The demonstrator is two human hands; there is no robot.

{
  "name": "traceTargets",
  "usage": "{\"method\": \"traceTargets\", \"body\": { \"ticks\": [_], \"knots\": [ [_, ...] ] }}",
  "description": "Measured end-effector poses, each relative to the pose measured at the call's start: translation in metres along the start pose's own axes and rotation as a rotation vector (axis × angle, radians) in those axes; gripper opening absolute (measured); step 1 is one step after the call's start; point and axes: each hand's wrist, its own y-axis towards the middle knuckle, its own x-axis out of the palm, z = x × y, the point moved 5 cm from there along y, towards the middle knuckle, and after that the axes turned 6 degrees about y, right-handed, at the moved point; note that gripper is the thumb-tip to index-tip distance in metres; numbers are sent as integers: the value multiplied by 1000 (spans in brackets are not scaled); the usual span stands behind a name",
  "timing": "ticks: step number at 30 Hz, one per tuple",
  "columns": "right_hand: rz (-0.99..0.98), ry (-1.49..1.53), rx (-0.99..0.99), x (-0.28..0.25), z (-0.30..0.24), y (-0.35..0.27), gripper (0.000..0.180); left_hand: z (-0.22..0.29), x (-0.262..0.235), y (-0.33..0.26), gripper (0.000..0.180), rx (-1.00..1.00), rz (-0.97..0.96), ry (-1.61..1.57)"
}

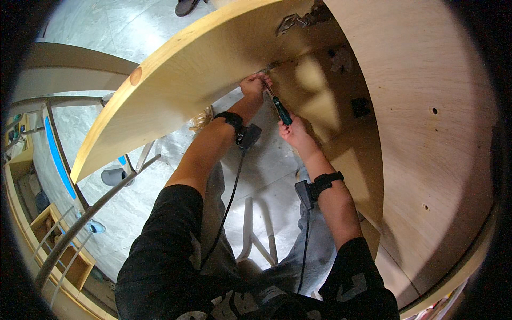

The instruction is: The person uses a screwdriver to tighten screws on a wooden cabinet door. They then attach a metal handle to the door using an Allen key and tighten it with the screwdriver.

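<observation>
My right hand (293,131) is closed on the butt of a screwdriver (281,111) with a dark green handle. Its thin shaft slants up and left to my left hand (255,84), whose fingers are pinched together at the shaft's far end. What those fingers hold is hidden. Just beyond them a metal hinge (268,68) joins the open wooden door (197,69) to the cabinet (325,122). Farther up, a second metal hinge (292,22) shows between door and cabinet.
The pale cabinet panel (421,133) on the right has several small holes. A metal rail (101,205) and a grey slipper (116,176) are at the left. Between my legs stands a bent metal tube frame (248,226). Wooden boxes (80,264) sit lower left.
</observation>
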Motion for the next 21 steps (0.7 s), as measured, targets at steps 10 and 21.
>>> {"method": "traceTargets", "body": {
  "ticks": [10, 21],
  "knots": [
    [13, -365, -562, -3, -21, 0, 26, -8, 6, -12, 12, -129, -276, 184],
    [-38, -947, -1038, 16, -36, -3, 30, -36, 9, -36, 29, 41, -752, 809]
  ]
}}
